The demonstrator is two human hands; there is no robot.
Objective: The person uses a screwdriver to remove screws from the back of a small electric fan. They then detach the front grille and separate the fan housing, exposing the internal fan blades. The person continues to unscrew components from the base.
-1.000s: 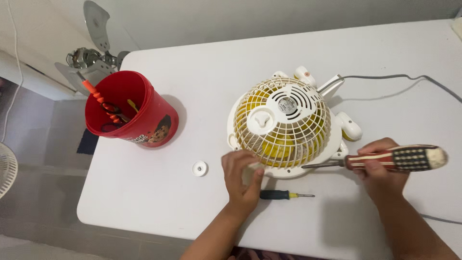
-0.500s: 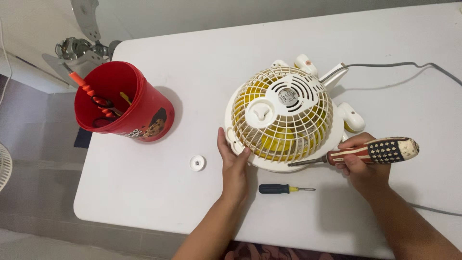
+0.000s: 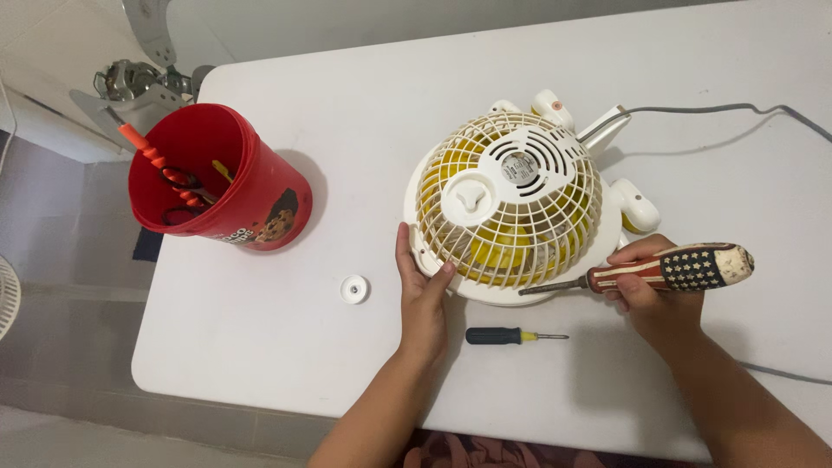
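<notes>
Our left hand (image 3: 423,295) lay flat against the near left rim of the small cream table fan (image 3: 511,212), fingers (image 3: 404,251) held together and pointing up along the grille, thumb pressing the rim from the other side. Our right hand (image 3: 652,295) was closed around the striped and starred handle of a large screwdriver (image 3: 659,270), and its metal shaft reached left to touch the lower edge of the fan's grille. The fan lay face down on the white table (image 3: 347,113), right of the table's middle, with its rear grille and motor cover facing up and yellow blades showing through the wires. Its grey power cord (image 3: 711,109) ran off to the right across the tabletop.

Just below the fan, between our two forearms, a small screwdriver (image 3: 511,335) with a dark handle and a yellow collar rested on the table, untouched. A small white round cap (image 3: 354,289) sat to the left of our left hand, apart from it. Further left stood a red plastic bucket (image 3: 221,182), holding an orange-handled tool and a pair of scissors. Beyond the table's far left corner, a bare metal fan motor with blades (image 3: 139,78) was visible.
</notes>
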